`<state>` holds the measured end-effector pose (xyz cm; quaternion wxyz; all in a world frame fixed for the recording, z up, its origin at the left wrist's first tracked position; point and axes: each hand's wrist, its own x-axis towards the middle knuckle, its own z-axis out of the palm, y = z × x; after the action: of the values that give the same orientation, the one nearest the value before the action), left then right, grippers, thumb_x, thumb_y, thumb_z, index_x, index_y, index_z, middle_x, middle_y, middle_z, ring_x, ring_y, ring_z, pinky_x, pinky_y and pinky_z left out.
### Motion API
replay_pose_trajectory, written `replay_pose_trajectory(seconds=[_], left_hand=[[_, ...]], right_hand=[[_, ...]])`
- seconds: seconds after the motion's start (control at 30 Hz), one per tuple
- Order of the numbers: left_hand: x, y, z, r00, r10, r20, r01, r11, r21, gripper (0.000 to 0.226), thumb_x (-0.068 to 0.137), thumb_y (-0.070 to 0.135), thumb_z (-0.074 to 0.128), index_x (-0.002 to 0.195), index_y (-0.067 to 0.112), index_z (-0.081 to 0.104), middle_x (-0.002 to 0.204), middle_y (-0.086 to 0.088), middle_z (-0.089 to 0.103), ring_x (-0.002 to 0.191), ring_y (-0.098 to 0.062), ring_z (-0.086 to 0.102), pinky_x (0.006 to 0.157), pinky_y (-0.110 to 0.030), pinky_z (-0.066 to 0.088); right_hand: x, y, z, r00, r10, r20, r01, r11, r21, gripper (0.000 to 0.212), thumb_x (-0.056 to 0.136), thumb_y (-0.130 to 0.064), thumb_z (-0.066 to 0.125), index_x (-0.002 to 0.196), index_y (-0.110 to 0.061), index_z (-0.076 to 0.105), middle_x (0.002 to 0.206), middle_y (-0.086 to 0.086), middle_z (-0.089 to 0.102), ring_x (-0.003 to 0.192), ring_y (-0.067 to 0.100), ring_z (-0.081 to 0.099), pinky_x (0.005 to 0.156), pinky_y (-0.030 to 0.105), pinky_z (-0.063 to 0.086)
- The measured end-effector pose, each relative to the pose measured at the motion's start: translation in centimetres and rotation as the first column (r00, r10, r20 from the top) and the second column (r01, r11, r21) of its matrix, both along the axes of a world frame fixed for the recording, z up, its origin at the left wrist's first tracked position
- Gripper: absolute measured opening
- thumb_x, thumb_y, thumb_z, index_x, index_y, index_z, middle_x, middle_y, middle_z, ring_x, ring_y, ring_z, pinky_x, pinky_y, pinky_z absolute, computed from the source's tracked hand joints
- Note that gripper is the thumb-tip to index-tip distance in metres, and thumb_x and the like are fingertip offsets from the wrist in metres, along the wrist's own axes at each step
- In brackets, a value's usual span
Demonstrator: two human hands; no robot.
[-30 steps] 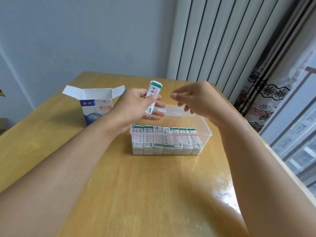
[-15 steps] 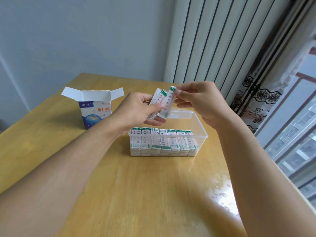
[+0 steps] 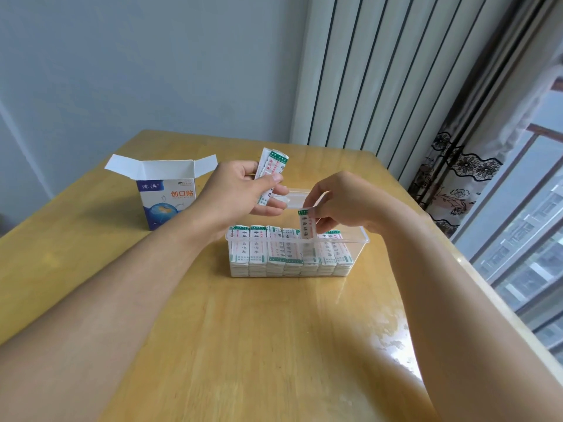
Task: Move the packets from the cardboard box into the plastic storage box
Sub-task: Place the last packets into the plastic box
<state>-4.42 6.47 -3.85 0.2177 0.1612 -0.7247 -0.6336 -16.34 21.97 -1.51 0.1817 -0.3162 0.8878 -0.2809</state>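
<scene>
- Half a second earlier the right hand (image 3: 344, 205) had met the left hand (image 3: 240, 193) above the plastic storage box (image 3: 356, 239) and taken one packet from the bundle there; now it had come down, and its grip pinched that single packet (image 3: 305, 226) by the upper end between thumb and fingertips.
- The single packet stood nearly upright, its lower end already below the rim of the plastic storage box, among the rows of stored packets (image 3: 265, 254) near the front wall.
- The left hand had stayed raised behind the box, its grip curled round the remaining packets (image 3: 271, 169), which tilted up and away.
- The cardboard box (image 3: 164, 190) stood open on the counter (image 3: 274, 345), to the left and well apart from the plastic one; whether anything was left inside could not be told.
- Judged from this, one more packet was nearly seated, the storage box looked close to full along its front, and the handful in the left hand was yet to go in.
</scene>
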Motion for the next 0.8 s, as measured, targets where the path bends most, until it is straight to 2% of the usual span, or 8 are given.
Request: replay_pose_trajectory(seconds=[0.13,0.27,0.4,0.47,0.53,0.63,0.7,0.8], left_hand=[[0.0,0.0,-0.1,1.0,-0.006,0.008,0.006,1.0,-0.005,0.024,0.098,0.018,0.065,0.118,0.006,0.068,0.092,-0.006,0.079,0.079,-0.023,0.077,0.072,-0.035,0.064],[0.0,-0.1,-0.1,1.0,-0.007,0.014,0.008,1.0,-0.007,0.025,0.098,0.019,0.065,0.119,0.006,0.068,0.093,-0.005,0.079,0.079,-0.024,0.077,0.074,-0.037,0.064],[-0.1,0.0,-0.1,1.0,-0.01,0.025,0.01,1.0,0.002,0.018,0.1,0.018,0.063,0.113,0.007,0.07,0.096,-0.008,0.078,0.079,-0.025,0.077,0.072,-0.036,0.064],[-0.1,-0.1,-0.1,0.999,-0.012,0.036,0.012,1.0,0.01,0.017,0.102,0.017,0.058,0.108,0.007,0.071,0.097,-0.009,0.078,0.08,-0.026,0.077,0.071,-0.036,0.064],[-0.2,-0.1,0.0,0.999,-0.017,0.048,0.016,1.0,0.017,0.019,0.104,0.016,0.055,0.106,0.007,0.072,0.096,-0.01,0.078,0.08,-0.027,0.077,0.07,-0.036,0.064],[-0.1,-0.2,0.0,0.998,-0.029,0.05,0.028,0.999,0.029,0.021,0.105,0.016,0.053,0.107,0.005,0.071,0.097,-0.011,0.078,0.081,-0.028,0.077,0.069,-0.034,0.064],[-0.2,-0.2,-0.2,0.998,-0.036,0.049,0.035,0.999,0.01,0.021,0.105,0.017,0.054,0.11,0.005,0.07,0.097,-0.009,0.078,0.082,-0.026,0.077,0.071,-0.034,0.064],[-0.2,-0.1,-0.3,0.997,-0.064,0.048,0.065,0.997,-0.028,0.019,0.103,0.018,0.057,0.115,0.009,0.069,0.096,-0.004,0.079,0.083,-0.022,0.078,0.074,-0.037,0.064]], right_hand=[[0.0,-0.4,-0.6,0.999,0.023,-0.041,-0.019,0.995,0.099,0.01,0.094,-0.007,0.068,0.093,-0.017,0.072,0.084,0.004,0.079,0.069,0.012,0.077,0.063,0.021,0.055],[0.1,-0.7,-0.8,0.993,0.053,-0.103,-0.033,0.982,0.186,0.013,0.094,-0.009,0.067,0.095,-0.018,0.076,0.083,-0.002,0.079,0.068,0.008,0.075,0.064,0.021,0.054],[0.1,-1.2,-0.8,0.982,0.041,-0.187,0.008,0.967,0.253,0.019,0.094,-0.012,0.066,0.089,-0.025,0.079,0.054,-0.012,0.069,0.055,0.001,0.066,0.055,0.021,0.046],[0.2,-1.4,-0.9,0.975,0.031,-0.218,0.03,0.962,0.271,0.02,0.094,-0.011,0.067,0.091,-0.026,0.08,0.046,-0.013,0.064,0.058,0.003,0.067,0.056,0.023,0.049],[0.4,-1.5,-0.9,0.97,0.034,-0.24,0.035,0.96,0.279,0.016,0.092,-0.011,0.072,0.101,-0.021,0.079,0.056,-0.009,0.066,0.073,0.012,0.072,0.068,0.028,0.057],[0.8,-1.3,-0.5,0.959,0.048,-0.28,0.048,0.944,0.326,0.019,0.092,-0.014,0.073,0.111,-0.014,0.076,0.081,0.0,0.073,0.093,0.023,0.074,0.082,0.035,0.06],[0.5,-1.0,-0.1,0.951,0.028,-0.307,0.057,0.963,0.262,0.017,0.094,-0.01,0.066,0.107,-0.013,0.076,0.092,0.002,0.077,0.089,0.019,0.076,0.082,0.036,0.062],[0.4,-0.5,1.0,0.96,-0.06,-0.275,0.035,0.995,-0.095,0.014,0.098,-0.018,0.066,0.105,-0.021,0.077,0.084,-0.006,0.077,0.065,0.007,0.074,0.07,0.03,0.062]])
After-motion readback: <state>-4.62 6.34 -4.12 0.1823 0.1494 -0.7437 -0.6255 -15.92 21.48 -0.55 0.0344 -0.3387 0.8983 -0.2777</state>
